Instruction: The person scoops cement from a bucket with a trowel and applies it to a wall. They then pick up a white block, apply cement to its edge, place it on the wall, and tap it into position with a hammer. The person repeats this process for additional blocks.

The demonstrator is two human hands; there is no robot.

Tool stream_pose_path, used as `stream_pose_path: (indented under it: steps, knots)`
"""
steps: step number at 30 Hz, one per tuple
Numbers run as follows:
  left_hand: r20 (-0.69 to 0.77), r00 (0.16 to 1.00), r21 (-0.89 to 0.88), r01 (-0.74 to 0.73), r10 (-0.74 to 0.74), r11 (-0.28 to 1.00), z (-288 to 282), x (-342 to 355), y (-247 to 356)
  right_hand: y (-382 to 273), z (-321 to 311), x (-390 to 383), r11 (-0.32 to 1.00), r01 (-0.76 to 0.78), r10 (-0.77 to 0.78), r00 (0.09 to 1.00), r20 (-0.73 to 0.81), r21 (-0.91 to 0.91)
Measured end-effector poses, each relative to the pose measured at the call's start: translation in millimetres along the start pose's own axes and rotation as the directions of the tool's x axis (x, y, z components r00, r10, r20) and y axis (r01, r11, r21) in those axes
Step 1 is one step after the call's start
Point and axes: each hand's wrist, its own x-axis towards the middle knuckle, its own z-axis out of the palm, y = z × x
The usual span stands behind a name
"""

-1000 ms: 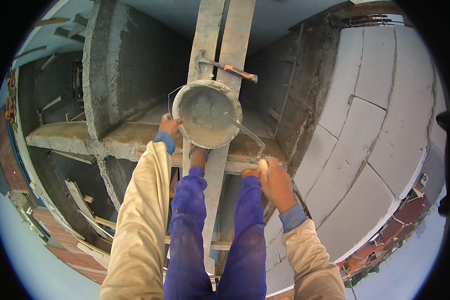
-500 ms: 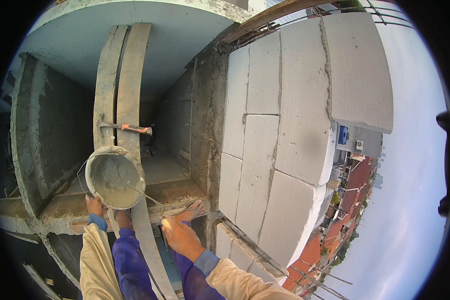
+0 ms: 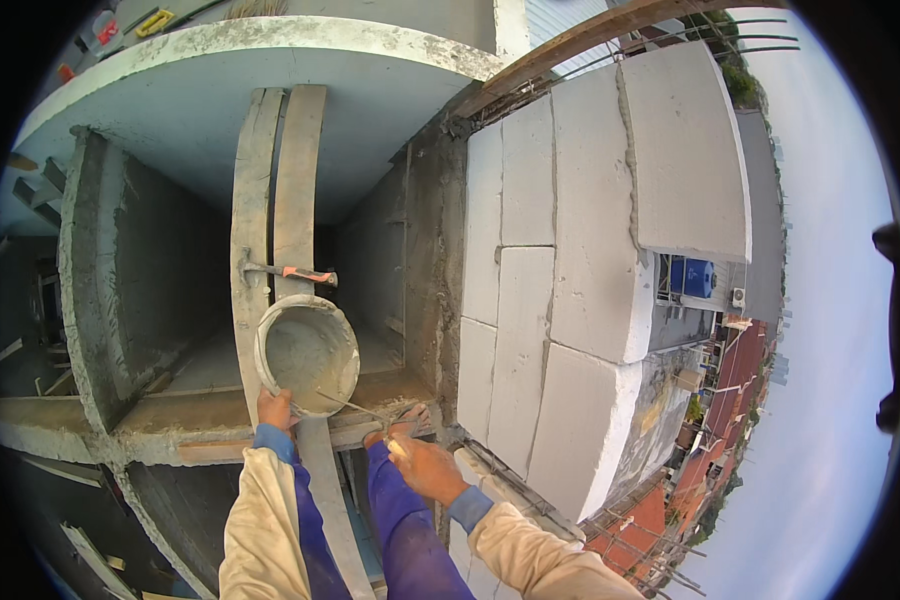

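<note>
A round bucket (image 3: 260, 345) of wet grey mortar (image 3: 310, 350) stands on two wooden planks. My left hand (image 3: 277, 408) grips its near left rim, fingers closed around the edge. In my right hand (image 3: 430, 470) is a trowel (image 3: 358, 406), held by its pale handle just right of the bucket. Its thin metal blade appears edge-on and reaches over the near right rim; I cannot tell whether the tip touches the mortar. Beyond the bucket a hammer (image 3: 290, 272) with an orange and black handle lies across the planks.
On the right rises a wall of pale blocks (image 3: 595, 200) with mortar joints. The planks (image 3: 295, 190) span a deep opening between concrete beams (image 3: 85, 290). My feet (image 3: 410, 420) are near a concrete ledge (image 3: 160, 425). Rooftops (image 3: 635, 515) lie far below at the right.
The trowel has drawn back from the bucket's middle to its near right rim. My left hand stays on the rim. The whole view has shifted, so the bucket and planks appear farther right.
</note>
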Motion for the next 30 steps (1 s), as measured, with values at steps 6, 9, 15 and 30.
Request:
stream_pose_path:
  steps: [6,9,15,30]
  knots:
    - [0.23,0.923,0.433,-0.38,0.308,0.817,-6,-125,51,-58,-96,-12,0.969,-0.033,0.003,0.992,-0.122,-0.243]
    - [0.313,0.807,0.539,-0.585,0.5,0.606,13,-188,91,-123,-102,-71,0.962,0.04,-0.085,0.984,-0.157,-0.272]
    - [0.485,0.807,0.313,-0.52,0.337,0.795,16,-326,201,-122,-175,-241,0.93,0.159,-0.195,0.977,-0.08,-0.331]
    - [0.737,0.579,0.302,-0.743,0.349,0.597,96,-483,325,-135,-116,-375,0.961,0.245,-0.097,0.729,-0.678,0.126]
